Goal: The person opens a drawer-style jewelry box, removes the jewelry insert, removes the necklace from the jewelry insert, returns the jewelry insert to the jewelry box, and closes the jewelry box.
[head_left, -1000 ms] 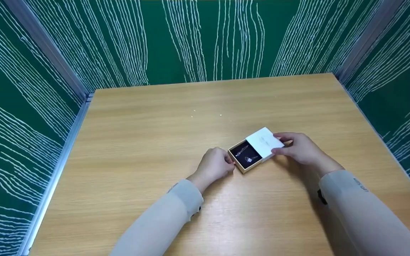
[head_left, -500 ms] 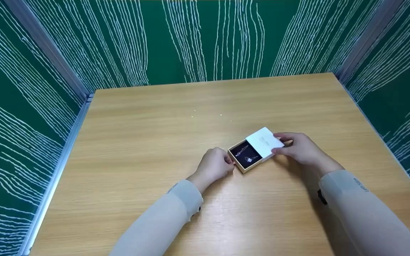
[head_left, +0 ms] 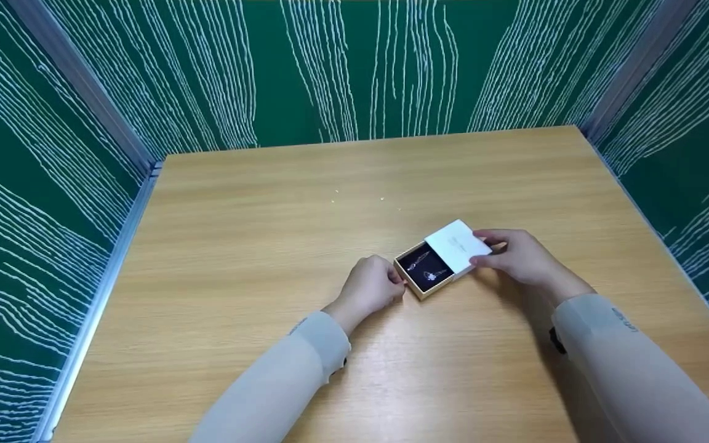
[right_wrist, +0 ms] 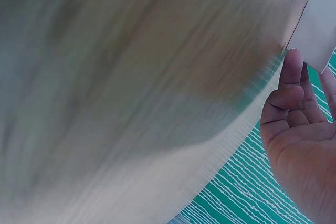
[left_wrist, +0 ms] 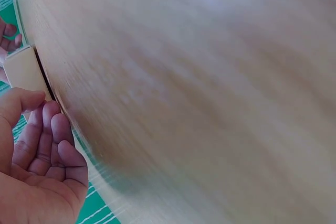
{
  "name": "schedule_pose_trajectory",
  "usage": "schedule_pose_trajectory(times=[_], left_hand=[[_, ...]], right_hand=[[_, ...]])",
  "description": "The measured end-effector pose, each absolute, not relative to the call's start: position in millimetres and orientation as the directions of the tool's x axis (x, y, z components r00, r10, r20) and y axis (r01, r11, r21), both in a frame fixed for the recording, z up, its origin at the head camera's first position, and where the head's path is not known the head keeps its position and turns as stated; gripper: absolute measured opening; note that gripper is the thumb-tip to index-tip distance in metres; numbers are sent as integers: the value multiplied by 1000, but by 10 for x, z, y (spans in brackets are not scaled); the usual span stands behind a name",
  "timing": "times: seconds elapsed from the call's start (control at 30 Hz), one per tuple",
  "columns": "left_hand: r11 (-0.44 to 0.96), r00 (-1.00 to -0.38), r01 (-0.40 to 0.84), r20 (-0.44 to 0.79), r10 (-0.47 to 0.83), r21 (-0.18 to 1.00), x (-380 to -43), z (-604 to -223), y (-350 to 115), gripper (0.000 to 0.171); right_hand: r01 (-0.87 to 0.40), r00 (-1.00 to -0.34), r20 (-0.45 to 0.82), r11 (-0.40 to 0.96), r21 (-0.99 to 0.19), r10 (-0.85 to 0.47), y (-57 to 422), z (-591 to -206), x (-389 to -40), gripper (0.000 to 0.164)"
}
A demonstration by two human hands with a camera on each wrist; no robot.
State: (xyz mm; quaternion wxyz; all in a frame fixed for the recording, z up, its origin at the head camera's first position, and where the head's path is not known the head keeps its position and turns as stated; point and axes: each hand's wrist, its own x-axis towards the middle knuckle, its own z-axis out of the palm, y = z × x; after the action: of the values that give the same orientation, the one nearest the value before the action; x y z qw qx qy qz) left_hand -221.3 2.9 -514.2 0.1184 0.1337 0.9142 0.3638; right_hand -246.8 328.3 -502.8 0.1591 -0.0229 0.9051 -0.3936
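Note:
A small jewelry box lies on the table right of the middle, its white sleeve (head_left: 456, 245) pushed partway off the tan-edged drawer (head_left: 420, 295). Dark lining shows in the drawer, with two silvery pieces of jewelry (head_left: 431, 275) on it. My left hand (head_left: 372, 284) has curled fingers and pinches at the drawer's outer end; in the left wrist view, thumb and fingertips meet right at the tan end wall (left_wrist: 27, 72). From the right, my right hand (head_left: 517, 255) grips the far end of the sleeve between thumb and fingers. In the right wrist view the white sleeve (right_wrist: 315, 30) shows above the fingertips.
The wooden table (head_left: 237, 246) has a few tiny pale specks (head_left: 382, 199) beyond the box. Green panels (head_left: 268, 74) with wavy white lines stand along its back and sides, with grey metal posts (head_left: 84, 80) at the corners.

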Motion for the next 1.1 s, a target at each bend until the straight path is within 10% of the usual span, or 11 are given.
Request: schedule_pose_trajectory(times=[1.1], left_hand=[[688,-962,80,-124,243,721,-2115,-5067,12,29]], right_hand=[[79,-947,-274,703,-707,-170,3301,-5021,-2455,77]])
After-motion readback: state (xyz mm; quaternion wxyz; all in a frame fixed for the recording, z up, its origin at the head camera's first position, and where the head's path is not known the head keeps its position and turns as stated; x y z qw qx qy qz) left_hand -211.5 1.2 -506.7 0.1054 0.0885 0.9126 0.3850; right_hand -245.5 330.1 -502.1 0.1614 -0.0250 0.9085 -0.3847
